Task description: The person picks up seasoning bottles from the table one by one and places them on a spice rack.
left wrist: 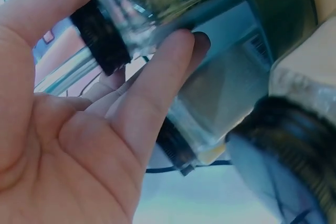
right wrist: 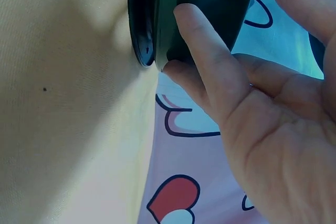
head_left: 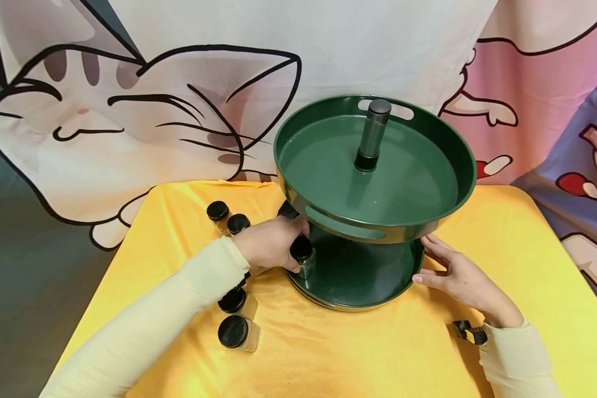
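A two-tier round green turntable organizer stands on the table, its upper tray (head_left: 408, 182) over its lower tray (head_left: 358, 284). At the left edge of the lower tray, my left hand (head_left: 268, 243) holds a clear spice jar (head_left: 307, 266) with a black lid between thumb and fingers. Green-brown flakes show inside this jar in the left wrist view. Behind my hand, another black lid (head_left: 287, 210) partly shows under the upper tray. My right hand (head_left: 460, 276) touches the outer wall of the lower tray, its fingertips (right wrist: 189, 17) straight against the side.
Several black-lidded jars stand left of the organizer; the nearest jar (head_left: 240, 333) is toward the front, and a far jar (head_left: 219, 213) is at the back. A yellow cloth (head_left: 348, 354) covers the table. A grey post (head_left: 373, 132) rises from the upper tray. Cartoon curtains hang behind.
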Tool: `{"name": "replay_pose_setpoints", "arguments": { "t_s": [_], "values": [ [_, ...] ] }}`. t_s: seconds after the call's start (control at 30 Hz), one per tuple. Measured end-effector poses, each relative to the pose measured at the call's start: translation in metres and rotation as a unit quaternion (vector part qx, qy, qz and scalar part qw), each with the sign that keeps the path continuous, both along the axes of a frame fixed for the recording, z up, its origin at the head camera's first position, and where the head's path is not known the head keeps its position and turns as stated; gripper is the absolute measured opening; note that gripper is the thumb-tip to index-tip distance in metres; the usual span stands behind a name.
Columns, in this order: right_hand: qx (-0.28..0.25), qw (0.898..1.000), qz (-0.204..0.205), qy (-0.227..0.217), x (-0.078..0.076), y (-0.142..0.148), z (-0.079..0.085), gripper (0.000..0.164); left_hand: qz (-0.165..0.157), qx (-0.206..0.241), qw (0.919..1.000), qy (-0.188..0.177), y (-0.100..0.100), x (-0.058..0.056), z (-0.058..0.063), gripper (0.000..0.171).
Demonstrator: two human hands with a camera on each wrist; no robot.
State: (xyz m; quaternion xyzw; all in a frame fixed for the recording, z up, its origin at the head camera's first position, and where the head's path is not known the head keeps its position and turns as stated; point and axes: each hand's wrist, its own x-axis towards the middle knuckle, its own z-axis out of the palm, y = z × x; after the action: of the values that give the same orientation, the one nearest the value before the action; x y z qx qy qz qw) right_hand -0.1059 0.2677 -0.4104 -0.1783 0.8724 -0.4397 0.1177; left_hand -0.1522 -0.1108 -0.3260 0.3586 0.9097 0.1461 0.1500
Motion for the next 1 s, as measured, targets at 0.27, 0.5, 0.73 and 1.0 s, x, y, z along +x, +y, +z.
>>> {"name": "replay_pose_setpoints", "arguments": {
  "t_s": [0.27, 0.5, 0.73, 1.0],
  "values": [
    [-0.015, 0.999, -0.021, -0.025, 0.002, 0.0, 0.001, 0.086, 0.008, -0.008, 0.9999, 0.003, -0.009, 0.006, 0.017, 0.052],
    [-0.021, 1.0, -0.018, -0.011, 0.001, 0.002, 0.001, 0.08, 0.07, 0.004, 0.9976, 0.0, -0.028, 0.019, 0.034, 0.051],
    [-0.025, 0.999, -0.026, -0.002, 0.0, 0.004, 0.001, 0.07, 0.107, 0.035, 0.9936, 0.013, -0.06, 0.038, 0.038, 0.049],
    [-0.019, 0.999, -0.043, -0.008, 0.002, 0.001, 0.003, 0.072, 0.14, 0.068, 0.9878, 0.008, -0.095, 0.058, 0.026, 0.051]
  ]
}}
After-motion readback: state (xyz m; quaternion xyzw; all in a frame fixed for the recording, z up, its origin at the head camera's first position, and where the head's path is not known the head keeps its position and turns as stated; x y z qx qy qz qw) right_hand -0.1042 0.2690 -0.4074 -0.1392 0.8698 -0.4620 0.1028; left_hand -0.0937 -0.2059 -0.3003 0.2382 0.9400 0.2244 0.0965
